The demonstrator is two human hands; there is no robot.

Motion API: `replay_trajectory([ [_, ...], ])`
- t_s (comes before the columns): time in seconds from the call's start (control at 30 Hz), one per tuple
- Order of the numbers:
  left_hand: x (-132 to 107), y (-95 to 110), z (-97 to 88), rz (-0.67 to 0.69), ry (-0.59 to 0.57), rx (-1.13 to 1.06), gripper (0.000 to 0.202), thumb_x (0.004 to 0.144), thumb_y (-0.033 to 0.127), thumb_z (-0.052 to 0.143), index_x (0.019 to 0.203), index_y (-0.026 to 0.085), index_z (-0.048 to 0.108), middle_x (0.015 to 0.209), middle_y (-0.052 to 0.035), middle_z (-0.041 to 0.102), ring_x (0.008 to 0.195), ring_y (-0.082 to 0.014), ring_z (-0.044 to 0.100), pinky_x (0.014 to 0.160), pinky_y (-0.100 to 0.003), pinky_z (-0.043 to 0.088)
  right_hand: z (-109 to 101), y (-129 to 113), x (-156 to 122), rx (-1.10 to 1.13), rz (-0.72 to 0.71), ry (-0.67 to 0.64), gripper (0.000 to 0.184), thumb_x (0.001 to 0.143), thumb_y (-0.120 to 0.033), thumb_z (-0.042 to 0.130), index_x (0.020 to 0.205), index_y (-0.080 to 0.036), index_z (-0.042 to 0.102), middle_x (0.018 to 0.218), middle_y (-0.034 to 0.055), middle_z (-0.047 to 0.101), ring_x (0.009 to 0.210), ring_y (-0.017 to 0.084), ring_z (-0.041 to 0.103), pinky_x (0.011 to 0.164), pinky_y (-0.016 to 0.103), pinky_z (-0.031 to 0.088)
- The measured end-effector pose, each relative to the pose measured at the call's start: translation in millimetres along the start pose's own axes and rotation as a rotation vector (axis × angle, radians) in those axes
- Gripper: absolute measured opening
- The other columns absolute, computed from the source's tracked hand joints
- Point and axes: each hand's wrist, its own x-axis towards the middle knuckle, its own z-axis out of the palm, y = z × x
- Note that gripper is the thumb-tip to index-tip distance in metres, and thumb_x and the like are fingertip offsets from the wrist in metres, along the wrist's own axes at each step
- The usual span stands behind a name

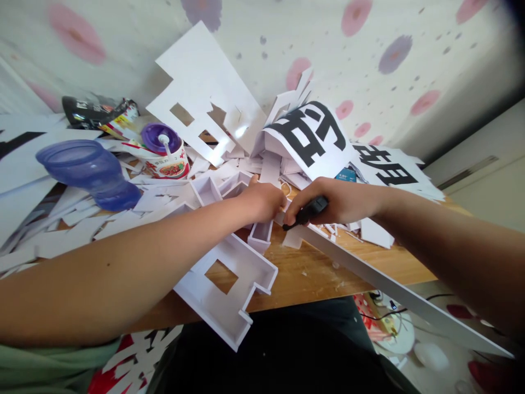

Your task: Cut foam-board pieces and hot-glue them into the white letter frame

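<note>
My left hand point(266, 201) is closed, its fingertips at the near end of a long white strip point(369, 271). This strip runs on edge down to the right, past the table's front edge. In my right hand point(344, 200) is a black-handled tool point(312, 210); its working end is hidden near the strip. The two hands almost touch. Under my left hand and forearm lies a white hollow letter form point(256, 268) with raised side walls and a square hole. Its lower part juts over the table edge.
Offcuts point(88, 232) litter the wooden table point(303, 273). At the left are a blue translucent vase-like container point(92, 172) and a paper food tub point(170, 166). A cut-out white sheet point(200, 82) leans on the wall near sheets with black characters point(314, 137). Cables point(394, 313) lie below.
</note>
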Motion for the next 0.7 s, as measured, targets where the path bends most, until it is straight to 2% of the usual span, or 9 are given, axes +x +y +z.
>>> replay_trajectory([
  [0.1, 4.1, -0.2, -0.3, 0.006, -0.048, 0.039, 0.024, 0.079, 0.016, 0.058, 0.055, 0.021, 0.063, 0.06, -0.0031, 0.066, 0.083, -0.0272, 0.067, 0.112, -0.065, 0.017, -2.5, -2.4, 2.4, 0.002, 0.0, 0.002, 0.03, 0.072, -0.009, 0.064, 0.098, -0.019, 0.076, 0.102, 0.0043, 0.076, 0.094, 0.021, 0.071, 0.087, 0.031, 0.055],
  [0.27, 3.8, 1.5, -2.1, 0.004, -0.078, 0.073, 0.028, 0.084, 0.022, 0.056, 0.057, 0.021, 0.062, 0.062, -0.0047, 0.068, 0.091, -0.0295, 0.068, 0.113, -0.064, 0.014, -3.8, -3.5, 4.5, -0.011, -0.007, -0.016, 0.033, 0.071, -0.008, 0.064, 0.099, -0.019, 0.076, 0.103, 0.0032, 0.076, 0.095, 0.02, 0.071, 0.087, 0.029, 0.055],
  [0.7, 4.9, 1.9, -2.1, -0.011, -0.072, 0.122, 0.022, 0.084, 0.023, 0.057, 0.064, 0.021, 0.066, 0.077, -0.0084, 0.075, 0.092, -0.0329, 0.068, 0.109, -0.068, 0.019, -2.8, -5.5, 11.9, -0.052, -0.026, -0.046, 0.03, 0.069, -0.009, 0.064, 0.094, -0.019, 0.077, 0.099, 0.0039, 0.077, 0.09, 0.02, 0.07, 0.084, 0.029, 0.054],
])
